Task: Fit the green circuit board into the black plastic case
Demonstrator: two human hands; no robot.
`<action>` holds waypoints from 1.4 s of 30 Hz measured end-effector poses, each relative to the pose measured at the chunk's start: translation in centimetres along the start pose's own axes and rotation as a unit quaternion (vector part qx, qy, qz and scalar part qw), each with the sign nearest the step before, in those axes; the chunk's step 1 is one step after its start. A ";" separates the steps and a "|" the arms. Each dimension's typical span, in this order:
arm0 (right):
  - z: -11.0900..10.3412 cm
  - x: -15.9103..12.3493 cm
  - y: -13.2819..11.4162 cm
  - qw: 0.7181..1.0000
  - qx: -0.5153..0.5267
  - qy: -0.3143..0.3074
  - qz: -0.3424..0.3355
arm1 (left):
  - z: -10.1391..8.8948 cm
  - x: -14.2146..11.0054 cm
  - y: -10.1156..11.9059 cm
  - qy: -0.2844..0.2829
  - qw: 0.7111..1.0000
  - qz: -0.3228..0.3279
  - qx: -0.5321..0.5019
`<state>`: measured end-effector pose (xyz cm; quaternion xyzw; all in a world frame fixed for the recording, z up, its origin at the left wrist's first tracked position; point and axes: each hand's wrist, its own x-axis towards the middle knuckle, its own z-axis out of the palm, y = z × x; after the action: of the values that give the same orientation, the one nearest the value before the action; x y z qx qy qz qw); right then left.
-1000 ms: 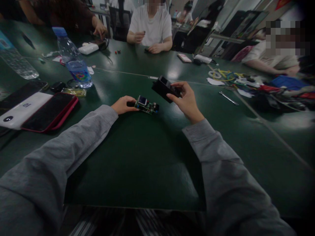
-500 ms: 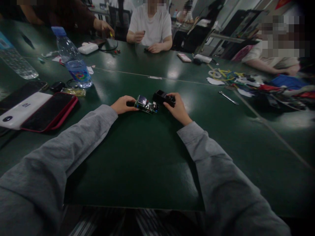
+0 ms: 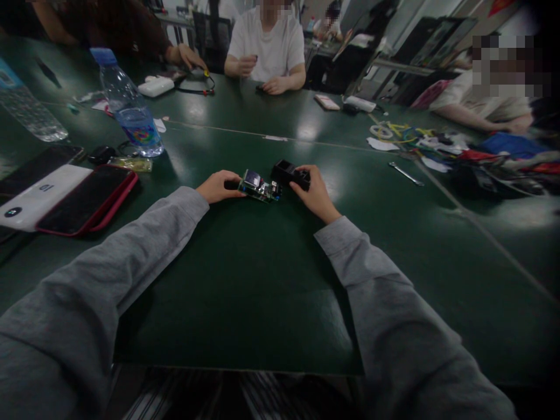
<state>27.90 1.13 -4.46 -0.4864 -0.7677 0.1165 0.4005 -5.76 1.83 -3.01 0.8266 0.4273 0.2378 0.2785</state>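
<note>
Over the middle of the green table [image 3: 236, 280], my left hand [image 3: 219, 186] grips the left end of a green circuit board [image 3: 261, 188]. The board carries a small square screen on its upper left and several components toward its right end. My right hand [image 3: 317, 192] is closed around the right part of a black plastic housing [image 3: 285, 170], whose rectangular opening faces up. Board and housing are close side by side, with the housing slightly farther from me. The fingers under both pieces are partly hidden.
Left of me lie phones [image 3: 87, 198] and a water bottle [image 3: 133, 116]; a second bottle [image 3: 32, 105] is farther left. A wrench [image 3: 406, 174] lies at right, near a heap of cables [image 3: 437, 143]. Across the table sits a person in a white shirt [image 3: 266, 46]; others sit nearby.
My hands, the board and the housing have hardly moved. At the far left, another person's hand has shifted right, with the black cable by it.
</note>
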 end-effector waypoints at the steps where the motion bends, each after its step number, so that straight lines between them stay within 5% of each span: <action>1: 0.0 0.0 0.0 1.000 -0.002 0.000 0.001 | 0.0 0.0 0.0 -0.001 1.000 0.000 -0.002; 15: 0.1 -0.4 -1.0 0.994 -0.101 0.024 -0.016 | -0.1 0.0 0.0 -0.001 1.000 0.000 -0.004; 23: -0.3 1.1 -4.6 0.996 0.062 0.063 0.011 | 0.1 0.0 -0.2 0.004 1.000 0.003 -0.001; 31: 0.3 0.7 -9.5 0.986 0.164 -0.012 -0.024 | 0.2 0.0 -0.2 0.009 1.000 -0.002 -0.023; 42: 0.5 0.1 -6.9 0.970 0.170 -0.166 -0.044 | 0.2 0.0 0.1 0.014 1.000 -0.007 -0.006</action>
<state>23.00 -2.13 -0.88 -0.3504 -0.8130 0.3067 0.3494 -5.52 1.74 -3.12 0.8186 0.4352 0.2500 0.2795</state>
